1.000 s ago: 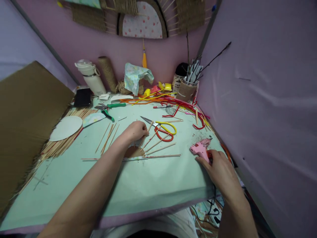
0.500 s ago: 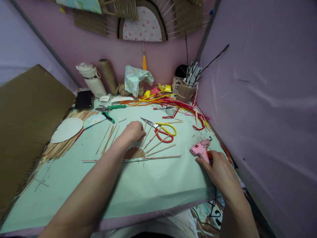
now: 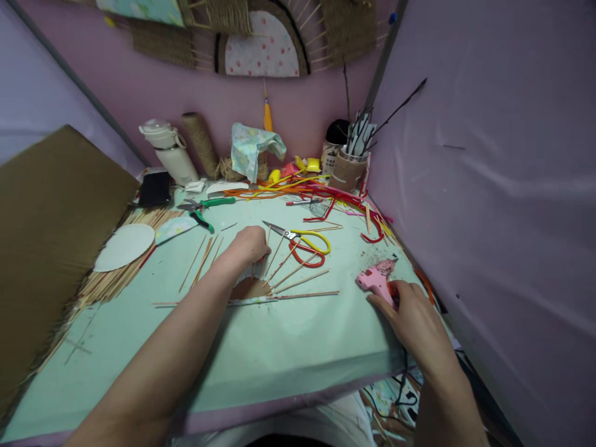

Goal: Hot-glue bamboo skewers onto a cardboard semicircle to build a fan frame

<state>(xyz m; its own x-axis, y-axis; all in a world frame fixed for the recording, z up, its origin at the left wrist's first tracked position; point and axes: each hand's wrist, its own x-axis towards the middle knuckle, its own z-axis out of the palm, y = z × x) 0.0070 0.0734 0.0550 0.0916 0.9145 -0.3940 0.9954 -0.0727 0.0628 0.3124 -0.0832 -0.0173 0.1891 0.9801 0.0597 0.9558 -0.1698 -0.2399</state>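
Observation:
My left hand (image 3: 252, 244) is closed in a pinch over the fan of thin wooden sticks, on a stick (image 3: 252, 270) whose upper part the fingers hide. Several sticks (image 3: 298, 271) spread outward from a brown cardboard half-circle (image 3: 250, 288), which has sticks along its straight edge too. My left forearm covers part of the fan's left side. On the right, my right hand (image 3: 414, 313) is wrapped round the handle of a pink glue gun (image 3: 375, 279), its nozzle directed away from me. Scissors (image 3: 305, 243) with yellow and red handles lie just behind the fan.
Loose sticks (image 3: 201, 264) lie left of my forearm. A stick pile (image 3: 116, 273) bears a white oval (image 3: 125, 247) beside a cardboard sheet (image 3: 56, 248). Green-handled pliers (image 3: 218, 202), coloured pipe cleaners (image 3: 288, 189), a white bottle (image 3: 172, 155) and a twig-filled pot (image 3: 347, 172) stand or lie farther back.
The view has shifted very slightly. Both hands keep nearly the same places, the left over the sticks and the right on the glue gun.

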